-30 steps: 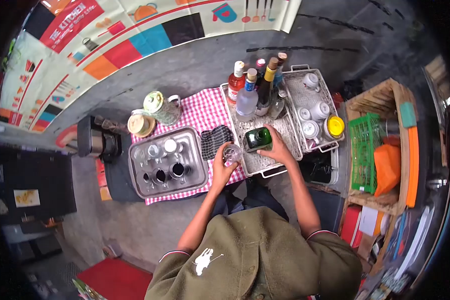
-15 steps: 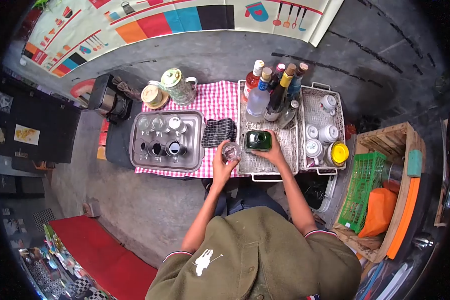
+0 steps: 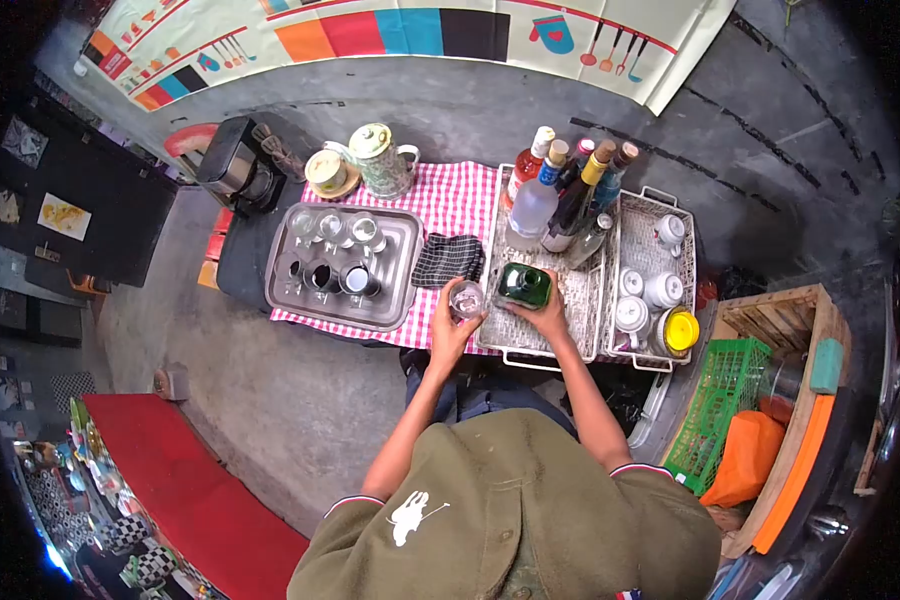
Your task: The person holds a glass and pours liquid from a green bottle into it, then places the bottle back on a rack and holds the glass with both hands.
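Observation:
My left hand [image 3: 452, 338] is closed around a small clear glass [image 3: 465, 299], held over the front edge of the checked cloth. Just to its right, my right hand [image 3: 548, 316] grips a dark green glass bottle [image 3: 526, 284] above the left white basket tray [image 3: 568, 335]. Bottle and glass are side by side, close together. Left of my hands, a grey metal tray [image 3: 398, 308] carries two rows of glasses; the front row holds dark liquid [image 3: 357, 279], while the back row [image 3: 333, 230] looks clear. A folded black checked cloth [image 3: 448, 260] lies between the trays.
Several corked bottles [image 3: 535, 205] stand at the back of the left basket. White mugs [image 3: 632, 314] and a yellow-lidded jar [image 3: 681, 329] fill the right one. A glass pitcher [image 3: 382, 170] and a coffee maker [image 3: 238, 165] stand at the back left. A wooden crate [image 3: 770, 315] is at right.
My view has shifted, so the table appears farther right. The green bottle has turned slightly in my right hand. Both hands keep their hold.

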The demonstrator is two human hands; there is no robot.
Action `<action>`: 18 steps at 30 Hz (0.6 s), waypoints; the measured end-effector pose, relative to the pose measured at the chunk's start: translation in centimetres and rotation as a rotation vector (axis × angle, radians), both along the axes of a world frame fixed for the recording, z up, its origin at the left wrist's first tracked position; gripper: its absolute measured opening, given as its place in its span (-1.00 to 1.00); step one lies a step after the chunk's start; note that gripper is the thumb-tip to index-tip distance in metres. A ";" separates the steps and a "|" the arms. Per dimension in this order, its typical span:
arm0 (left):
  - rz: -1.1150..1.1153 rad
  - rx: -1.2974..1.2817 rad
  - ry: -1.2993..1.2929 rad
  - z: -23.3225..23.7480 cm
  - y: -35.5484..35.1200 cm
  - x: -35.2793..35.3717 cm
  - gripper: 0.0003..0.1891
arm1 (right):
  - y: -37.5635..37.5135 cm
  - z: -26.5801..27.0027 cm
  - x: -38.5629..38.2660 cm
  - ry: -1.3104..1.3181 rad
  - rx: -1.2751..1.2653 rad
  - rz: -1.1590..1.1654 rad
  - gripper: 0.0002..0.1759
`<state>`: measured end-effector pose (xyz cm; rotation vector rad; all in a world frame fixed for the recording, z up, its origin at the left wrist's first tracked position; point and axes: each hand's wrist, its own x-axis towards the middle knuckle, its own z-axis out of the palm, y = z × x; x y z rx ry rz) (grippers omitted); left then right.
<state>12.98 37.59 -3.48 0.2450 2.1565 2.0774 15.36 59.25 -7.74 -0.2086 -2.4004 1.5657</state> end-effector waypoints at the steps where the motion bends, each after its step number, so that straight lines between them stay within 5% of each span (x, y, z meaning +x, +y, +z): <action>1: 0.007 0.021 0.006 -0.2 0.0 0.0 -0.26 | 0.0 -0.2 0.0 0.010 0.007 -0.001 -0.04; 18: -0.006 0.028 -0.017 0.7 0.1 -0.2 -0.27 | -1.1 0.9 -0.3 0.101 -0.143 -0.019 -0.16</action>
